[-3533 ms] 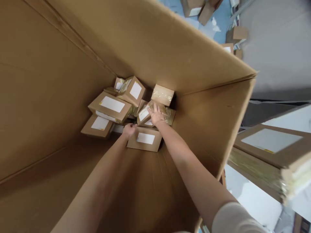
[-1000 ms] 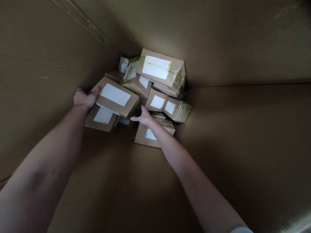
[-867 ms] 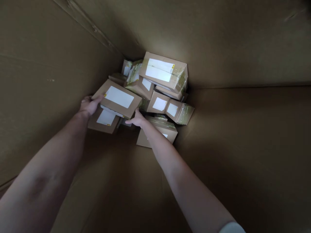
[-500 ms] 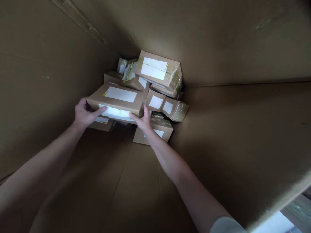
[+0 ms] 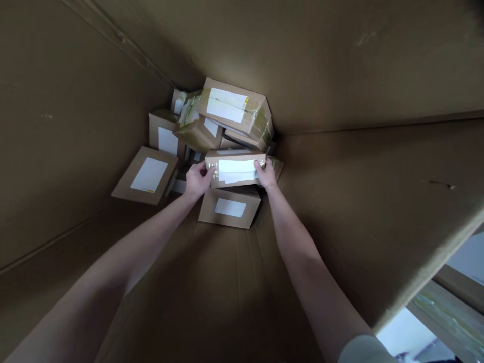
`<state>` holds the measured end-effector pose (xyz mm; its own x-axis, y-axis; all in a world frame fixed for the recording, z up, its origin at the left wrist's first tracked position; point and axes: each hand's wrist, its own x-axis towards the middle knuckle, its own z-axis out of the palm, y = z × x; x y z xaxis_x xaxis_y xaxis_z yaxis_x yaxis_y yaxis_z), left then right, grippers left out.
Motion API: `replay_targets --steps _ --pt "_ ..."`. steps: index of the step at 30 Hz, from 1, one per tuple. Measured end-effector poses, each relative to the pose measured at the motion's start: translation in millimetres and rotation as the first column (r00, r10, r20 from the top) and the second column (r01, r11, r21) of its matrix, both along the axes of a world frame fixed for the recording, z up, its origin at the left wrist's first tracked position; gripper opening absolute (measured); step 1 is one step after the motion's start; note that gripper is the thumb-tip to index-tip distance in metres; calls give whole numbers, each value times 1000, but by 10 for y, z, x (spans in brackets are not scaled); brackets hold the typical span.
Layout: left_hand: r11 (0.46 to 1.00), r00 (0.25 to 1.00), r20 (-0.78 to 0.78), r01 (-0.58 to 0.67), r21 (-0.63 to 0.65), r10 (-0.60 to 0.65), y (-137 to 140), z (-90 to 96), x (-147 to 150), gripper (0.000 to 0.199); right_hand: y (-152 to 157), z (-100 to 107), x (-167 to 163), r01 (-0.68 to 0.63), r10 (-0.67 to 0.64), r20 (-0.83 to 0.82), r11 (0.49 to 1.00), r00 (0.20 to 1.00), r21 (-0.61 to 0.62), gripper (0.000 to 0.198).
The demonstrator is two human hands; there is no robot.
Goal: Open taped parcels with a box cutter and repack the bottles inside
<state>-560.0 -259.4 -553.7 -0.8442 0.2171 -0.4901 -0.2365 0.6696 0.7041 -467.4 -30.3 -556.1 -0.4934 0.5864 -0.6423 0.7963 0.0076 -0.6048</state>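
Between my two hands is a brown cardboard box [image 5: 214,177] with a bright white label on its near side and shiny tape at its left end. My left hand [image 5: 198,179] grips its left end, thumb on the near face. At the right end, my right hand [image 5: 266,172] holds it with the thumb pressed over the label's edge. Just below sits another labelled box [image 5: 230,207], partly covered by the held one. A larger taped box [image 5: 234,108] lies on top of the pile behind it. My fingertips behind the held box are hidden.
All this is inside a large deep cardboard container with a tall left wall [image 5: 68,131] and right wall [image 5: 378,191]. Several labelled boxes are piled in the far corner, among them a tilted box [image 5: 147,175] at left. The container's rim [image 5: 427,277] shows at lower right.
The held box has moved right with both hands, away from the left side of the pile, and turned so its labelled side faces me. The boxes at left are now uncovered. The view shifted slightly.
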Motion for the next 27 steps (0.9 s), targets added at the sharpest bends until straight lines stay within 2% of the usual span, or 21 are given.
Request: replay_targets --steps 3,6,10,14,17,20,24,27 --pt "1000 997 -80 21 16 -20 101 -99 -134 39 -13 -135 54 55 -54 28 998 998 -25 46" --pt "993 988 -133 90 82 -79 155 -87 -235 39 -102 -142 178 99 -100 -18 995 995 -34 43" --pt "972 966 -162 219 85 -203 196 80 -195 43 -244 54 362 217 -211 -61 971 975 98 45" --pt "978 966 -173 202 57 -190 225 333 -126 44 -356 379 416 259 -238 -114 935 965 242 52" --pt "991 969 -217 131 32 -121 165 486 -184 41 -415 615 325 231 -170 -199 913 965 337 58" --pt "998 965 -260 46 53 -30 69 596 -330 42 -485 840 187 170 -48 -305 906 951 388 58" --pt "977 948 -289 -78 199 135 27 765 -600 46 -607 1174 30 121 88 -452 902 888 414 65" --pt "951 911 -351 -119 285 219 85 930 -827 42 -635 1419 -84 77 200 -520 884 831 462 74"
